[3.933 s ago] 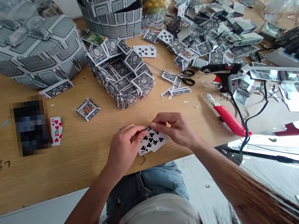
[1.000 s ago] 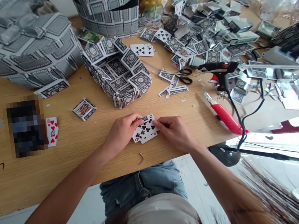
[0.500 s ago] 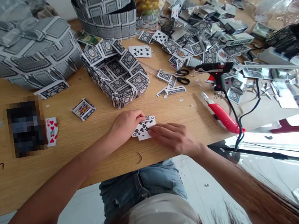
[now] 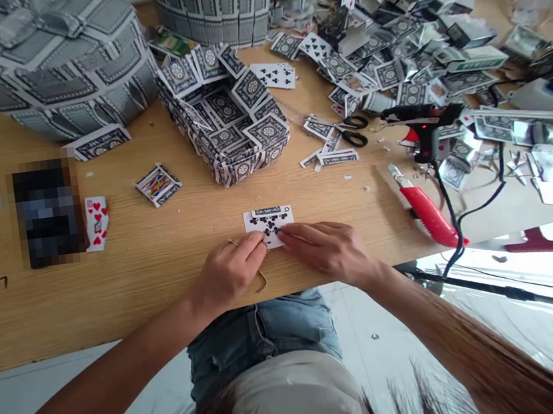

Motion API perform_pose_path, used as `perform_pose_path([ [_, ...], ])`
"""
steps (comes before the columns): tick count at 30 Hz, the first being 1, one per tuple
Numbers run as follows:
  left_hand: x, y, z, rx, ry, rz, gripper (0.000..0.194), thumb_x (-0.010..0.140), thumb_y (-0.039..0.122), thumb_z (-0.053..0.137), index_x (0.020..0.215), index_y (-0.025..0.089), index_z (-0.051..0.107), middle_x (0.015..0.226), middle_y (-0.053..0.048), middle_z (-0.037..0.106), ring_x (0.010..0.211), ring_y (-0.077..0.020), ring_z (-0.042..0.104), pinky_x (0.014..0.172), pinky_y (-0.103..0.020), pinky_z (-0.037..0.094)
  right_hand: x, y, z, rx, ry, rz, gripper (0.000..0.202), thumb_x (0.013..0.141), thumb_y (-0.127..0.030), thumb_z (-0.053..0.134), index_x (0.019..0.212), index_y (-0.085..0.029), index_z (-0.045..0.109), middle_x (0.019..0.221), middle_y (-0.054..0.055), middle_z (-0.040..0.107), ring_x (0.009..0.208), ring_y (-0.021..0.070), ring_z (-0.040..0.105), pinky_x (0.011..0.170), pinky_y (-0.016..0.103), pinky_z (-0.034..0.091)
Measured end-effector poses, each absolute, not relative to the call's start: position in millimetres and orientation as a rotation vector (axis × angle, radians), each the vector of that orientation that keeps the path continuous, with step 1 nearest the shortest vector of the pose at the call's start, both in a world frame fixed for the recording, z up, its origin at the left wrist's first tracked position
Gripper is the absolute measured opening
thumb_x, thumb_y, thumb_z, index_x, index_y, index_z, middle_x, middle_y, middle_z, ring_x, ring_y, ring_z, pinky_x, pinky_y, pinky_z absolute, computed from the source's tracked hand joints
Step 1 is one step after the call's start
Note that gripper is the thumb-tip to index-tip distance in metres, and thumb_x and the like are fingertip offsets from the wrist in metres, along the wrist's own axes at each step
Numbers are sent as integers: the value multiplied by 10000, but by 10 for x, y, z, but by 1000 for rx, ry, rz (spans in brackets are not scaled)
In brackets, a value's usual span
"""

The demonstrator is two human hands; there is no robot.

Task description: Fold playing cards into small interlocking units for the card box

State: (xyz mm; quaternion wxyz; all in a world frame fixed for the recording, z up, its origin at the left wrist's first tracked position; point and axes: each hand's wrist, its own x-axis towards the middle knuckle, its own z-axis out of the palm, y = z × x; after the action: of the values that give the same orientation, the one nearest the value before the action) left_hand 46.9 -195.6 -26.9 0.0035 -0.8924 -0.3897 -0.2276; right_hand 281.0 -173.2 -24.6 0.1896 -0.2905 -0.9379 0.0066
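A face-up clubs playing card point(image 4: 271, 222) lies on the wooden table point(image 4: 185, 245) in front of me, with a narrow strip of patterned card back along its far edge. My left hand point(image 4: 233, 266) pinches the card's near left part between closed fingers. On the near right part, my right hand point(image 4: 324, 247) has its fingers pressed together on the card. The fingertips of both hands are close to each other and cover the card's near corners.
Beyond the hands stands an open basket of woven cards point(image 4: 226, 126). Scissors point(image 4: 355, 130), a glue gun point(image 4: 425, 128) and a red cutter point(image 4: 429, 215) lie to the right, before a heap of cards point(image 4: 388, 52). Larger woven baskets point(image 4: 62, 65) stand at the back left.
My left hand has moved from the card's far left part to its near edge, uncovering the patterned strip. The view has shifted slightly. My right hand stays at the card.
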Motion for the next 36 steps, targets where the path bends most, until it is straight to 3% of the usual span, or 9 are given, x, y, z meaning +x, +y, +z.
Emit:
perform_pose_path([
  [6,565,-2013,-265,-2663,-1508,-772,76,918,178,589,913,188,663,1059,32,744,697,-101,684,588,-262,461,2790,-1736,-193,-966,-2595,195,154,963,-213,534,997,-190,682,1100,17,727,804,138,687,690,267,509],
  [9,610,-2002,-252,-2644,-1656,-854,96,918,186,582,868,189,664,1004,-5,732,826,-134,676,701,-260,484,2732,-1728,-166,-1061,-2516,278,169,970,-226,521,957,-188,685,1027,17,738,814,142,680,697,265,498],
  [12,643,-1992,-242,-2619,-1826,-857,113,914,236,587,835,193,655,966,-46,701,910,-196,626,837,-343,464,2645,-1729,-147,-1197,-2460,347,200,977,-222,494,919,-194,684,964,26,733,815,152,656,677,273,485],
  [19,759,-1985,-196,-2500,-2183,-637,107,884,282,609,813,201,606,970,-77,661,912,-266,549,847,-455,356,2509,-1765,-127,-1496,-2305,507,168,950,-220,515,829,-205,630,956,48,681,803,172,616,619,293,451],
  [22,794,-1969,-181,-2452,-2319,-581,134,855,290,638,770,204,581,952,-77,630,905,-275,536,828,-452,346,2504,-1745,-127,-1696,-2186,650,58,901,-248,596,858,-211,582,963,32,632,716,152,607,583,290,438],
  [26,797,-1956,-181,-2406,-2439,-505,182,868,324,618,751,204,545,994,-99,582,934,-295,519,797,-450,350,2524,-1674,-123,-1866,-2064,791,200,838,-323,673,893,-224,508,952,19,567,642,138,572,536,281,417],
  [31,789,-1930,-179,-2352,-2484,-472,216,857,373,637,773,204,533,1038,-113,518,906,-277,504,765,-424,362,2524,-1620,-104,-1895,-2048,835,210,861,-328,626,814,-235,444,881,0,542,578,120,516,490,263,374],
  [36,799,-1886,-146,-2360,-2556,-412,86,840,275,649,808,214,596,1026,-108,507,902,-295,506,757,-438,371,2574,-1616,-128,-1830,-2017,852,217,816,-327,698,915,-223,536,935,13,570,592,117,526,509,262,405],
])
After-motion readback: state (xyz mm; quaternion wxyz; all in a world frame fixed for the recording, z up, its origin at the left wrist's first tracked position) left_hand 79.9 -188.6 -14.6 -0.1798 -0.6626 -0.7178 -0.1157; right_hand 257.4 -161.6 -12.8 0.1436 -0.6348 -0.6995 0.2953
